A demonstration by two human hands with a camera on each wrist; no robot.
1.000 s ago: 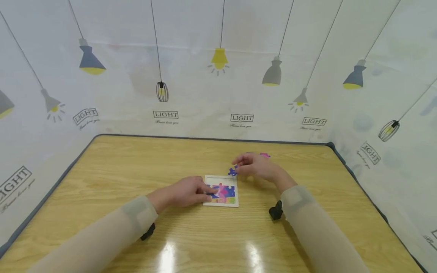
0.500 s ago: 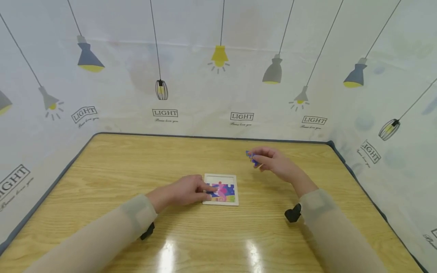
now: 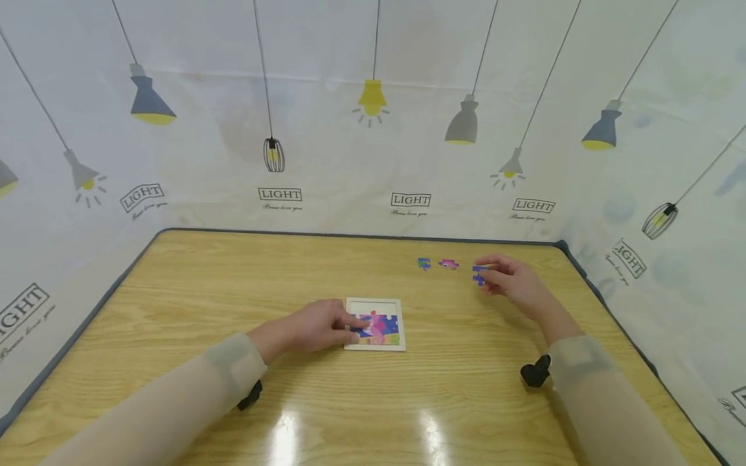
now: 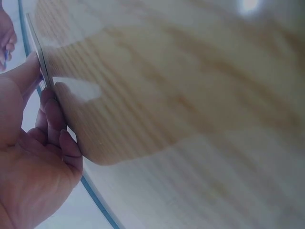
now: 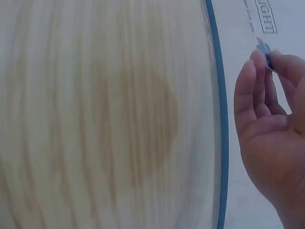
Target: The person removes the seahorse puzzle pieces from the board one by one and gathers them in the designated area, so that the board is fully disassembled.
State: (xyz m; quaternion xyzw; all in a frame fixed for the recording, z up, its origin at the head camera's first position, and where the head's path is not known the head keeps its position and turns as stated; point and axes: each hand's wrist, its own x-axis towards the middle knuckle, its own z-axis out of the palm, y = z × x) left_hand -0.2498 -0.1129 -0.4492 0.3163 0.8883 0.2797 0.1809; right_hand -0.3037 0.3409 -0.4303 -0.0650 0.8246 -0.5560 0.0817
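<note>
In the head view, my left hand (image 3: 311,327) rests at the left side of a white square frame (image 3: 403,333), its extended index finger touching the pink and blue puzzle pieces (image 3: 381,329) inside. The left wrist view shows that hand (image 4: 35,176) against the frame's thin edge (image 4: 40,53), other fingers bent. Farther right, my right hand (image 3: 517,286) pinches a blue puzzle piece (image 3: 478,274) between thumb and fingers. The right wrist view shows the hand (image 5: 274,129) with the piece (image 5: 264,47) at its fingertips, partly hidden.
A blue-green piece (image 3: 424,263) and a pink piece (image 3: 448,264) lie near the back of the wooden table (image 3: 245,272), left of the right hand. Behind the table's dark edge stands a wall covering (image 3: 326,129) printed with lamps.
My right hand has moved right and back from near the frame with the blue piece, uncovering the two loose pieces. My left hand has stayed on the frame.
</note>
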